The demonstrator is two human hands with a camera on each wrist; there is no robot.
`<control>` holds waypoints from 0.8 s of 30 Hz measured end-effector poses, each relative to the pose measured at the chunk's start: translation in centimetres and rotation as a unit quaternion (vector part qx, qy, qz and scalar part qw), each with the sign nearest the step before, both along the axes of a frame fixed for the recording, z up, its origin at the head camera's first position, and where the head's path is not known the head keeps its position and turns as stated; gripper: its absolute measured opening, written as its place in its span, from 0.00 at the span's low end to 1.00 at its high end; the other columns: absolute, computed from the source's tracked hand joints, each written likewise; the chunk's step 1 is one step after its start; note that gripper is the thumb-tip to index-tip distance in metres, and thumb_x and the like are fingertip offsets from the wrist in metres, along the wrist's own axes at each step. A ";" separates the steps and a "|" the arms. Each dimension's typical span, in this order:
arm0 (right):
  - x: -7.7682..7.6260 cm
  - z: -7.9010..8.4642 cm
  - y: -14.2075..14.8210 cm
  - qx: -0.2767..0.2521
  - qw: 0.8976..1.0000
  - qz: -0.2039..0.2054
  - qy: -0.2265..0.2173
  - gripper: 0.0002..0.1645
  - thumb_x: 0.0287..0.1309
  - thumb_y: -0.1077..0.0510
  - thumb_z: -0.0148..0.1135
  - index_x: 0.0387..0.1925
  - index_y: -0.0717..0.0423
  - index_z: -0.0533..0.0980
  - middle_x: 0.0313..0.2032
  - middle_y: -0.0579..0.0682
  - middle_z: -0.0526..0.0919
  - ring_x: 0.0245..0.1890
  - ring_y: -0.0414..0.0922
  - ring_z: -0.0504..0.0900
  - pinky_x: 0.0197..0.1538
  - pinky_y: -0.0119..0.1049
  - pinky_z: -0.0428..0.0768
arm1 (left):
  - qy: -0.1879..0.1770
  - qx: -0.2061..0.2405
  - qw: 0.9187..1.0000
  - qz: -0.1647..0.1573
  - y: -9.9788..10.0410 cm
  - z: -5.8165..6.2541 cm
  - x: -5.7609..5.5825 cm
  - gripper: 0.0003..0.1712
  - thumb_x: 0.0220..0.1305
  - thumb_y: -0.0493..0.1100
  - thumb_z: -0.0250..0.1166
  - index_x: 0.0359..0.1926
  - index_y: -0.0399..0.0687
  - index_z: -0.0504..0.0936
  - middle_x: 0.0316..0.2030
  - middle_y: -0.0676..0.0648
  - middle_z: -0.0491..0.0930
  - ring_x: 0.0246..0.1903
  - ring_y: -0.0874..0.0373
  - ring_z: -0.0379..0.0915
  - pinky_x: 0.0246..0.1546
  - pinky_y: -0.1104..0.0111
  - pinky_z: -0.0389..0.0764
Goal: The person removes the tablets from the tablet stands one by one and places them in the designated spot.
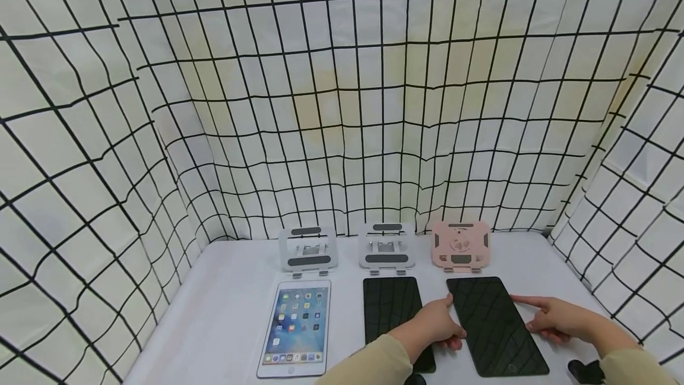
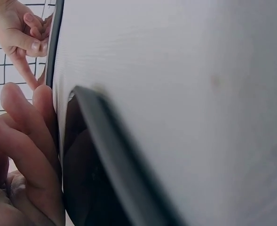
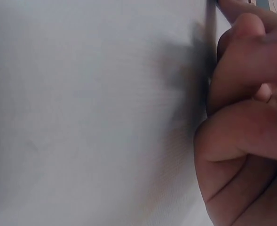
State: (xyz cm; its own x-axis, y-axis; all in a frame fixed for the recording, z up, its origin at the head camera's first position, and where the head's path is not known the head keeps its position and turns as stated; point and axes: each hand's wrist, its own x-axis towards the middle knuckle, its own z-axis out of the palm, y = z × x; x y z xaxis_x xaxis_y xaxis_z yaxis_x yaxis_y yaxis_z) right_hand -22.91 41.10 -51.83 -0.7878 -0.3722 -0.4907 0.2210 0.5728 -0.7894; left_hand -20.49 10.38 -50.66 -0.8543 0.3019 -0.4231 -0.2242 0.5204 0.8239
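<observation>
A black-screened tablet (image 1: 494,325) lies slightly turned on the white table, between the two hands. My left hand (image 1: 439,321) touches its left edge with index finger and thumb, the other fingers bent beneath. Against the right edge rest the straight index finger and the thumb of my right hand (image 1: 561,318), its remaining fingers curled in. A second dark tablet (image 1: 389,305) lies to the left, partly covered by my left hand and sleeve. In the left wrist view, bent fingers (image 2: 30,155) lie beside a dark tablet edge. Curled fingers (image 3: 241,132) fill the right of the right wrist view.
Farther left lies a white tablet (image 1: 299,325) with its screen lit and app icons showing. Behind the tablets sit two pale grey frames (image 1: 332,249) (image 1: 409,249) and a pink one (image 1: 461,239). White curtains (image 1: 342,106) with a black grid enclose the table (image 1: 214,308).
</observation>
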 end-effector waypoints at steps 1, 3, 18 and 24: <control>0.0 0.0 0.1 0.000 1.000 0.001 0.000 0.48 0.59 0.57 0.66 0.75 0.61 0.53 0.18 0.46 0.74 0.14 0.38 0.67 0.19 0.29 0.66 | -0.001 0.002 1.000 0.001 0.1 0.0 0.0 0.46 0.56 0.35 0.73 0.74 0.47 0.64 0.13 0.48 0.80 0.10 0.63 0.70 0.12 0.73 0.67; 0.0 0.0 0.2 -0.002 1.000 0.006 -0.001 0.48 0.60 0.57 0.66 0.75 0.62 0.53 0.18 0.46 0.74 0.14 0.38 0.67 0.19 0.29 0.66 | -0.001 0.001 1.000 0.002 0.2 0.0 0.0 0.46 0.56 0.35 0.73 0.73 0.46 0.63 0.13 0.48 0.80 0.10 0.63 0.70 0.12 0.73 0.67; 0.7 -0.4 0.6 0.007 0.999 0.013 0.042 0.42 0.64 0.57 0.61 0.73 0.66 0.56 0.17 0.46 0.73 0.12 0.38 0.65 0.17 0.30 0.63 | -0.017 0.024 1.000 0.007 0.5 0.1 0.2 0.42 0.61 0.43 0.71 0.72 0.40 0.62 0.17 0.46 0.82 0.11 0.61 0.71 0.14 0.69 0.70; 0.8 -0.4 0.5 0.045 0.995 -0.031 0.089 0.39 0.67 0.49 0.60 0.70 0.67 0.62 0.20 0.47 0.74 0.14 0.40 0.66 0.19 0.32 0.67 | -0.004 0.009 1.000 -0.008 -0.3 0.8 0.1 0.34 0.64 0.49 0.68 0.67 0.42 0.70 0.20 0.49 0.83 0.17 0.56 0.77 0.23 0.64 0.76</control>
